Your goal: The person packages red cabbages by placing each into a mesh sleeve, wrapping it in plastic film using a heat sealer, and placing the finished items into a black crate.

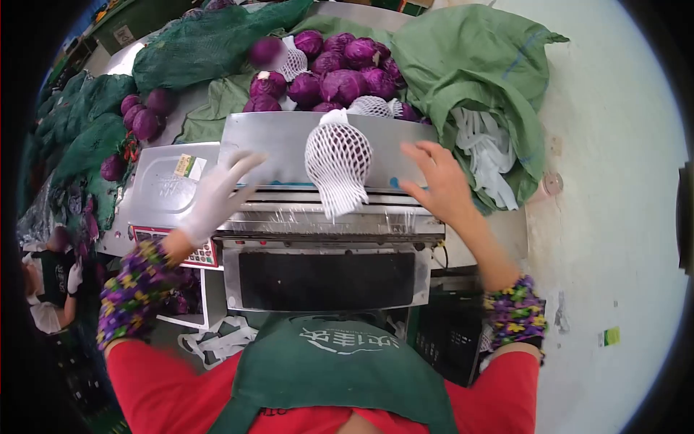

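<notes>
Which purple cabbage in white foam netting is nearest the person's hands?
The netted purple cabbage at the silver metal machine, between the white-gloved left hand and bare right hand; other white netting shows farther back, among the heaped cabbages.

We have the wrapping machine at the near edge of our tabletop, right of the scale. Cabbages lie behind it.

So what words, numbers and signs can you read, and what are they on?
"佳", probably: middle character on the green apron; its other writing is unclear.
Red shirt: letters partly hidden, unreadable.
Too small or blurred: the tray sticker, red-edged key panel, black crate, bin label and floor sticker.
</notes>
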`<state>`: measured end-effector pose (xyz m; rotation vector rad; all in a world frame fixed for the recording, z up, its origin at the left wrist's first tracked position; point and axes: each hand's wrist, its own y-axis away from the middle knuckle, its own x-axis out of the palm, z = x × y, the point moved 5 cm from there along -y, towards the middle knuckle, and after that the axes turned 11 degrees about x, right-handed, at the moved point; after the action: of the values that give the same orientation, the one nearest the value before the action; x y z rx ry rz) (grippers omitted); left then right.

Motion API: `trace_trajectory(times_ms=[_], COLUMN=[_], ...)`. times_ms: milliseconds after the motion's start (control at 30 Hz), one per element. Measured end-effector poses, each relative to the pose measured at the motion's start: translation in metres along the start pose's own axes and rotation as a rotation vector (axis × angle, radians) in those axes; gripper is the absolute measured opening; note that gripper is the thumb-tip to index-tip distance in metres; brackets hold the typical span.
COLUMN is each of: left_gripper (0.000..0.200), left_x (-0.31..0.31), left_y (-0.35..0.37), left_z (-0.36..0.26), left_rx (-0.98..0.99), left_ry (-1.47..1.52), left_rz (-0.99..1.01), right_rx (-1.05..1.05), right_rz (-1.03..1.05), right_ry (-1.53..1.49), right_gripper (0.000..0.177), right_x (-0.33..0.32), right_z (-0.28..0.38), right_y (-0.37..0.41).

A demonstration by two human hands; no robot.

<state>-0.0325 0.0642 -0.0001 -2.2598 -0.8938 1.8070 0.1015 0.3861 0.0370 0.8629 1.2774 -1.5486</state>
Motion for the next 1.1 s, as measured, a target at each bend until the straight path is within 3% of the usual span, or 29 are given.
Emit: trace_trajectory(times_ms=[33, 67, 100, 133, 200, 233, 267, 333, 367, 400, 467, 533, 567, 633, 667, 733, 800, 867, 933, 967, 1000, 1033, 1067, 1100], left_gripper=[0.054, 0.057, 0.057, 0.058, 0.058, 0.053, 0.049, 0.035, 0.023, 0.012, 0.012, 0.016, 0.011, 0.025, 0.041, 0.083, 0.109, 0.109, 0.107, 0.088, 0.088, 0.08, 0.072, 0.064], left_x=[-0.008, -0.009, -0.009, -0.006, -0.001, 0.007, 0.015, 0.038, 0.039, 0.043, 0.007, -0.03, -0.048, -0.075, -0.081, -0.068, -0.003, 0.041, 0.066, 0.067, 0.07, 0.075, 0.081, 0.074], left_y=[0.019, 0.033, 0.036, 0.039, 0.03, 0.013, 0.003, 0.003, 0.007, 0.02, 0.03, 0.032, 0.026, 0.001, -0.013, -0.071, -0.089, -0.101, -0.105, -0.106, -0.107, -0.104, -0.095, -0.089], left_z=[0.003, 0.005, 0.006, 0.005, 0.0, -0.015, -0.03, -0.038, -0.038, -0.031, -0.05, -0.058, -0.057, -0.05, -0.039, -0.032, -0.004, 0.001, 0.009, 0.014, 0.014, 0.017, 0.013, 0.001], left_rx=[0.028, 0.053, 0.055, 0.104, 0.148, 0.281, 0.412, 0.419, 0.239, 0.046, -0.753, -0.671, -0.383, -0.231, -0.188, 0.028, 0.116, 0.123, 0.04, 0.037, 0.035, -0.237, -0.526, -0.501], left_ry=[-0.156, -0.315, -0.314, -0.363, -0.416, -0.328, -0.238, -0.2, 0.044, 0.217, 0.911, 1.123, 1.009, 0.772, 0.664, 0.481, 0.17, 0.175, 0.663, 0.645, 0.65, 1.0, 1.341, 1.26], left_rz=[0.185, 0.37, 0.366, 0.451, 0.535, 0.54, 0.546, 0.333, 0.249, 0.186, 0.2, -0.134, -0.176, -0.284, -0.309, -0.196, 0.126, 0.319, 0.184, 0.13, 0.136, 0.108, 0.073, 0.139], right_rx=[0.004, -0.116, -0.238, -0.238, -0.436, -0.542, -0.549, -0.29, -0.148, -0.156, 0.487, 0.468, 0.463, 0.417, 0.318, 0.044, -0.398, -0.406, -0.243, -0.244, -0.076, 0.094, 0.103, 0.164], right_rz=[-0.001, 0.126, 0.254, 0.253, 0.253, 0.172, 0.164, 0.347, 0.326, 0.329, 0.732, 0.686, 0.694, 0.406, 0.234, -0.008, -0.103, 0.066, 0.132, 0.138, 0.299, 0.465, 0.479, 0.67], right_ry=[0.009, 0.192, 0.372, 0.376, 0.355, 0.215, 0.216, -0.007, -0.17, -0.169, -0.611, -0.736, -0.735, -1.09, -1.083, -0.596, -0.102, -0.088, -0.572, -0.575, -0.591, -0.602, -0.605, -0.667], right_gripper=[0.055, 0.052, 0.05, 0.05, 0.049, 0.036, 0.036, 0.023, 0.009, 0.009, 0.009, 0.01, 0.01, 0.007, 0.005, 0.023, 0.047, 0.06, 0.055, 0.055, 0.061, 0.069, 0.069, 0.077], right_x=[-0.011, -0.011, -0.004, 0.004, 0.031, 0.033, 0.043, 0.063, 0.057, 0.045, 0.02, -0.024, -0.04, -0.07, -0.072, -0.035, 0.023, 0.089, 0.104, 0.103, 0.105, 0.105, 0.093, 0.087], right_z=[-0.012, -0.016, -0.019, -0.023, -0.029, -0.021, -0.012, -0.003, 0.0, 0.006, -0.005, 0.007, 0.012, 0.013, 0.005, -0.018, -0.022, -0.021, -0.009, -0.008, -0.011, -0.013, -0.009, -0.003], right_y=[0.013, 0.029, 0.041, 0.047, 0.054, 0.05, 0.05, 0.049, 0.049, 0.054, 0.061, 0.049, 0.036, -0.005, -0.031, -0.076, -0.095, -0.089, -0.079, -0.077, -0.075, -0.068, -0.059, -0.045])
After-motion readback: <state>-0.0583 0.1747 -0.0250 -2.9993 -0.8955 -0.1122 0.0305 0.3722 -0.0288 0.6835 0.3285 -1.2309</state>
